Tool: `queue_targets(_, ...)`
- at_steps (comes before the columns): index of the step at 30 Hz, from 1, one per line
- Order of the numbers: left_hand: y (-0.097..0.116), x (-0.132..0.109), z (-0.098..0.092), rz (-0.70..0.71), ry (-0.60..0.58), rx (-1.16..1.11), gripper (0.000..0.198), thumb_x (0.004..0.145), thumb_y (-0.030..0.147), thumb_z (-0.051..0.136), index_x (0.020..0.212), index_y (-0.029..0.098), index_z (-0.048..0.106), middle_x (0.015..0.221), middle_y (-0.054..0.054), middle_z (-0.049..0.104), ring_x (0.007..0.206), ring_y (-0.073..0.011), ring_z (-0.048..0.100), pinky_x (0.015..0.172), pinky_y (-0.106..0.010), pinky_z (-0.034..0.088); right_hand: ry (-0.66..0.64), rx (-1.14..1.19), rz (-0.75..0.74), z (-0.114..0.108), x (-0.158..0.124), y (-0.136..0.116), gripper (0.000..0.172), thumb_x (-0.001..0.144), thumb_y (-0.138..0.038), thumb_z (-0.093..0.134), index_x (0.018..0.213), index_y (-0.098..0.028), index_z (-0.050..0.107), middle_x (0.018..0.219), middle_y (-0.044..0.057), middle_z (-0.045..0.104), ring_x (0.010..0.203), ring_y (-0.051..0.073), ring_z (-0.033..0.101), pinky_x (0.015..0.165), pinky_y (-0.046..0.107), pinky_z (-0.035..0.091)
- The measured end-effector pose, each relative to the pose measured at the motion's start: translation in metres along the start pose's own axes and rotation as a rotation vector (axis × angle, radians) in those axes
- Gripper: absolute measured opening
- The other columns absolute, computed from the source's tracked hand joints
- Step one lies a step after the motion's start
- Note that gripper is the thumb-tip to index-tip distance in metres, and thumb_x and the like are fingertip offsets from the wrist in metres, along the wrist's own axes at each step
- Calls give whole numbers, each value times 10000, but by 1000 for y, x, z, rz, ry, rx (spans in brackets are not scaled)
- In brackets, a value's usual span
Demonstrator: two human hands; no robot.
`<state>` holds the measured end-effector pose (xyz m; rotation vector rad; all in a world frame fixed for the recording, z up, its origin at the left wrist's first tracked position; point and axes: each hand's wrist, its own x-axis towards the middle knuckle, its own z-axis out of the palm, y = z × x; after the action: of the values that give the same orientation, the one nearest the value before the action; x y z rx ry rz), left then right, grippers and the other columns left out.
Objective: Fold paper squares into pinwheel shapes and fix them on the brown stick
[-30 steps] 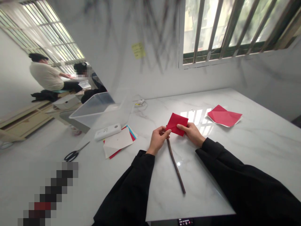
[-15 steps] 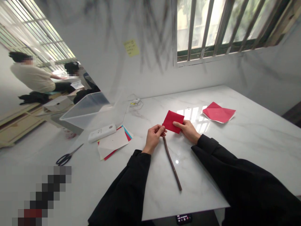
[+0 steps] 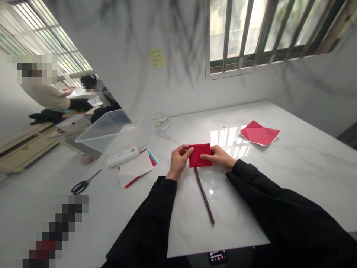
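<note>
Pinching red paper (image 3: 200, 150), left grip (image 3: 178, 160) and right grip (image 3: 221, 156) are nearly closed.

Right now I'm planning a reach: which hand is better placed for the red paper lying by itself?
Probably the right hand; the red paper lies on that side, farther from the left hand. Both hold another red piece.

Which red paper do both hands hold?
The folded paper above the brown stick; the creased red sheet at right and stacked red sheet at left lie unheld.
</note>
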<state>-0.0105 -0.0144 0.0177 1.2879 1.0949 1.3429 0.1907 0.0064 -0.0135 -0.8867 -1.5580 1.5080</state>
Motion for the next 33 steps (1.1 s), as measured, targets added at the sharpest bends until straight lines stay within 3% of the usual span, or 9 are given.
queue_targets(5, -3, 1, -3, -44, 26, -56, 341, 697, 446, 886, 751, 159, 709, 756, -13, 711, 698, -131, 628, 711, -257, 526, 11, -12, -10, 1, 1, 2, 469, 734, -552, 825, 923, -125, 783, 858, 71, 783, 727, 193, 689, 662, 301, 528)
queue_targets(12, -5, 4, -5, -90, 21, -92, 405, 700, 509, 880, 840, 150, 752, 810, -30, 739, 727, -142, 649, 755, -281, 560, 27, -6, -18, 0, 2, 3, 482, 710, -560, 839, 909, -125, 786, 836, 70, 781, 711, 190, 681, 656, 305, 531)
queue_targets(16, -6, 2, -7, -121, -105, -31, 443, 696, 497, 890, 941, 144, 779, 906, -77, 782, 827, -201, 709, 818, -318, 563, 50, 0, -28, -1, 2, 2, 504, 705, -581, 842, 903, -121, 785, 844, 77, 781, 719, 195, 683, 656, 305, 528)
queue_targets(19, -7, 1, -8, -141, -169, 16, 405, 685, 474, 902, 885, 147, 773, 913, -87, 789, 832, -215, 719, 821, -321, 556, 105, 18, -51, -1, 3, 1, 517, 700, -591, 844, 922, -128, 786, 867, 79, 784, 746, 208, 691, 677, 316, 532)
queue_targets(27, -13, 4, -8, -134, -62, -26, 421, 672, 476, 906, 860, 135, 746, 897, -81, 782, 811, -202, 710, 841, -335, 548, 119, 79, -72, -1, 4, 2, 516, 808, -625, 750, 1064, -180, 790, 976, 61, 792, 855, 221, 710, 795, 352, 550)
queue_targets(33, -16, 4, -8, -165, -77, -67, 443, 656, 444, 924, 909, 127, 746, 919, -88, 781, 854, -213, 718, 878, -347, 546, 140, 42, -77, -3, 5, 4, 493, 797, -599, 770, 1024, -163, 801, 957, 69, 797, 884, 237, 716, 842, 371, 546)
